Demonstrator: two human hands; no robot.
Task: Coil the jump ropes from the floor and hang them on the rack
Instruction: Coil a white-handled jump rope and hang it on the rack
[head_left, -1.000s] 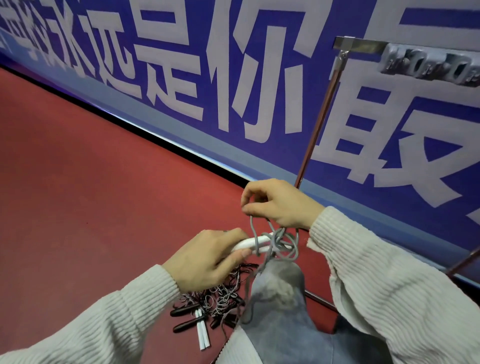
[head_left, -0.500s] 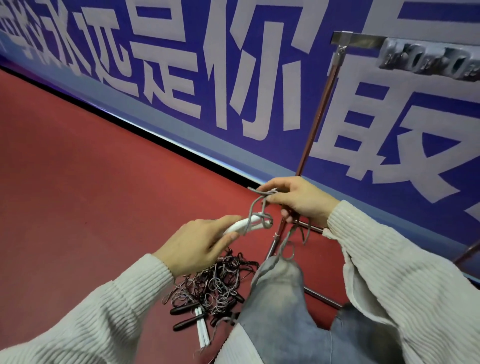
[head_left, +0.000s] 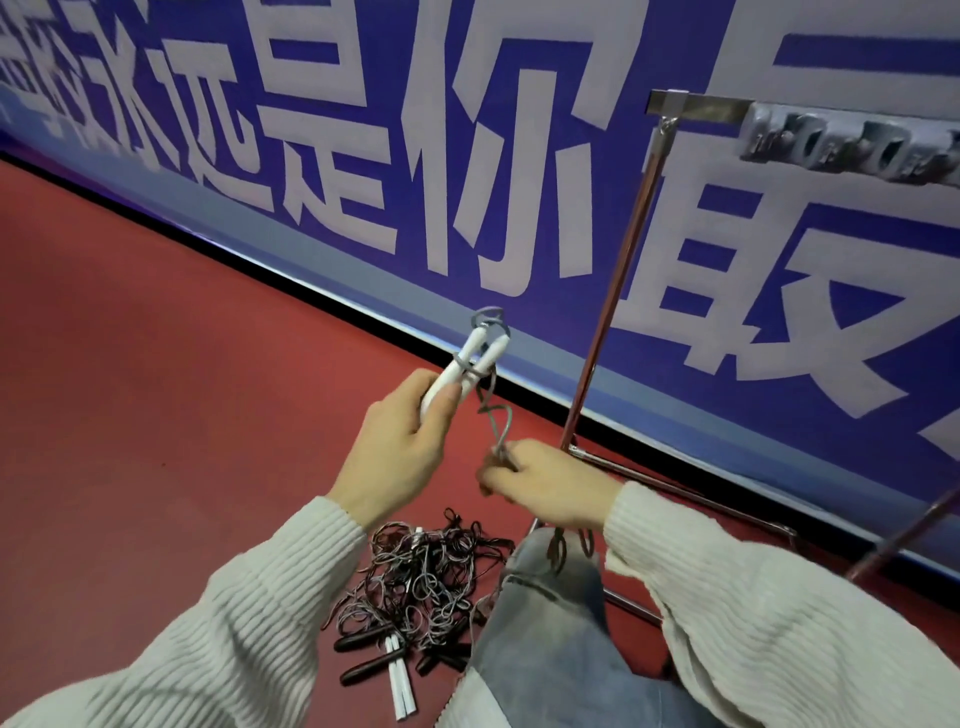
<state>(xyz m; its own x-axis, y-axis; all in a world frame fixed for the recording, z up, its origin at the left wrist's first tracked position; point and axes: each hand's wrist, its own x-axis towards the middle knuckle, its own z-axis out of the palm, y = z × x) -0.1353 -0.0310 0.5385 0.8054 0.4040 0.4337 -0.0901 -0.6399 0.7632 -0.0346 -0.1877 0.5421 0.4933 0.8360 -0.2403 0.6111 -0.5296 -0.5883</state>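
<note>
Since half second ago: left hand (head_left: 402, 447) raised white handles (head_left: 470, 366) up toward wall, right hand (head_left: 545, 488) dropped low, cord drawn out between them.

Near: tangled pile of ropes (head_left: 421, 577) on floor (head_left: 156, 405) by knee, not yet coiled.

Grey rope (head_left: 493, 421): light, limp, springy; likely kinks; hold by stiff handles.

Left hand clenched round both handles, tilted upward. Right hand pinching cord, knuckles up.

Far: rack (head_left: 613, 306) against wall, bare.
</note>
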